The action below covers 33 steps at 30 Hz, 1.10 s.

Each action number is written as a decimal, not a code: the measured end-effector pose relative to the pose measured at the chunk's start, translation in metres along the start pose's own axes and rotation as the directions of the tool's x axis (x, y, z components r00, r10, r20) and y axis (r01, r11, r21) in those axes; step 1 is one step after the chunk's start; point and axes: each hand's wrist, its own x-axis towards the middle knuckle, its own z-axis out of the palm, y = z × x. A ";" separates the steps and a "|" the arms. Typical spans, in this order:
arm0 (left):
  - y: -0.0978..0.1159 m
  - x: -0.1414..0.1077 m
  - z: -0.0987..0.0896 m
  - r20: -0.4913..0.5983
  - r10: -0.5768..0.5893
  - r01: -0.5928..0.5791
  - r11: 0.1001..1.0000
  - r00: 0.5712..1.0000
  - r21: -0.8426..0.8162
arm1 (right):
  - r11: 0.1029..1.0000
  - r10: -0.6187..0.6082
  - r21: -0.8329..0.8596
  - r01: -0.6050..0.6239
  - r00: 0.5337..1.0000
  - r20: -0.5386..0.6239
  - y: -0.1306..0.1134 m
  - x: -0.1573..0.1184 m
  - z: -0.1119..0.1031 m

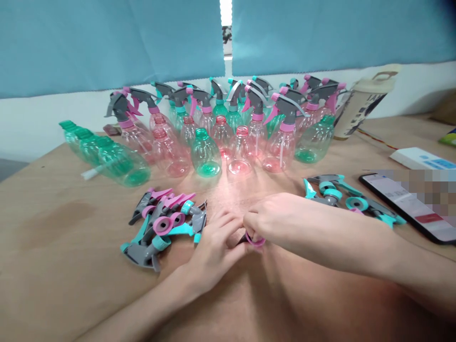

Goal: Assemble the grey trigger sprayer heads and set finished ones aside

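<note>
Between my hands is a spray nozzle head with a pink collar and a dark body, mostly hidden by my fingers. My left hand grips its dark body from the left, fingers closed around it. Over the pink collar, my right hand is bent down with fingertips pinched together at the ring's opening; whether they hold a small part there is hidden. Left of my left hand lies a pile of loose grey spray heads with pink and teal parts. More loose teal and grey spray heads lie beyond my right forearm.
Rows of pink and green clear bottles, many topped with spray heads, stand at the back. Several green bottles stand at the left, beside a white tube. At the right are a phone, a white box and a beige tumbler.
</note>
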 end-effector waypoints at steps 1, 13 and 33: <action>0.001 0.000 0.000 0.004 -0.003 0.003 1.000 1.000 -0.001 | 1.000 -0.006 0.023 0.006 1.000 0.010 0.000 -0.001 -0.001; 0.003 -0.004 0.000 0.024 -0.010 0.012 0.998 1.000 -0.058 | 0.988 0.146 0.016 -0.151 0.975 0.169 0.006 -0.009 -0.014; 0.006 -0.007 0.004 0.030 -0.093 0.095 0.990 0.995 -0.107 | 0.932 0.209 0.244 -0.268 0.947 0.243 0.025 -0.005 -0.048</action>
